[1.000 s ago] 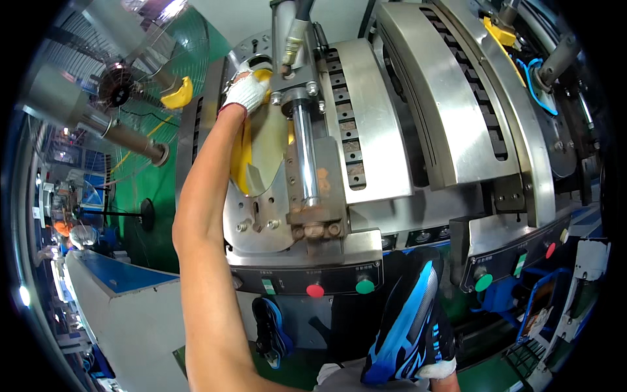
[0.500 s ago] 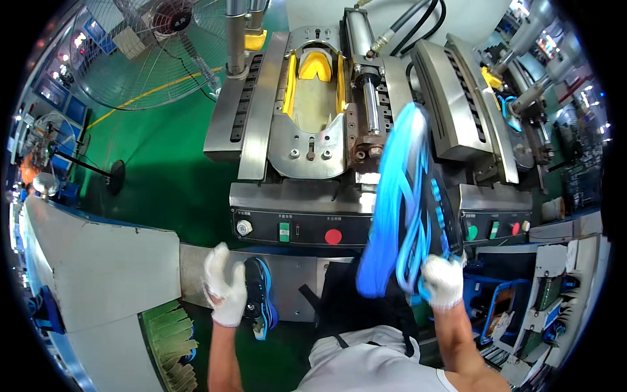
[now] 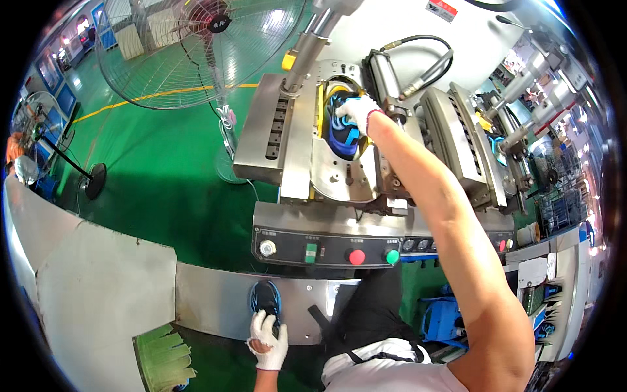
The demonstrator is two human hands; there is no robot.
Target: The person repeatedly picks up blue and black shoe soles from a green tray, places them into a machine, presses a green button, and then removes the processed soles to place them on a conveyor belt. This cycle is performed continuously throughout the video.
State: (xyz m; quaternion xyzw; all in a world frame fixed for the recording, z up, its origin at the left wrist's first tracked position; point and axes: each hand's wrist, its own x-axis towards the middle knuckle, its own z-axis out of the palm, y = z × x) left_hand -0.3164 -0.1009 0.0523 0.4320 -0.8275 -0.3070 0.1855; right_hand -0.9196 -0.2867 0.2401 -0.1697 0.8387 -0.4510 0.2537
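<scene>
The gloved right hand [image 3: 358, 114] reaches to the far middle of the scene, its bent fingers lying on a black-and-blue shoe [image 3: 341, 142] that sits in the cradle [image 3: 321, 108] of a metal machine [image 3: 343, 187], toe pointing near; whether this grip is closed on the shoe or only pressing it, I cannot tell. The gloved left hand [image 3: 268, 341] is at the near edge of the metal desk [image 3: 222, 297], fingers slightly apart and laid over the near end of a second shoe [image 3: 266, 295] – the underside is hidden, so I cannot tell how firm that grip is. Between the two shoes runs a dark control panel [image 3: 287, 253] with a pale knob [image 3: 268, 248] on the left and a red button [image 3: 356, 257] and a green button [image 3: 392, 257] on the right. A large wire-caged fan [image 3: 219, 24] stands at the far left – on a green floor [image 3: 170, 189]
</scene>
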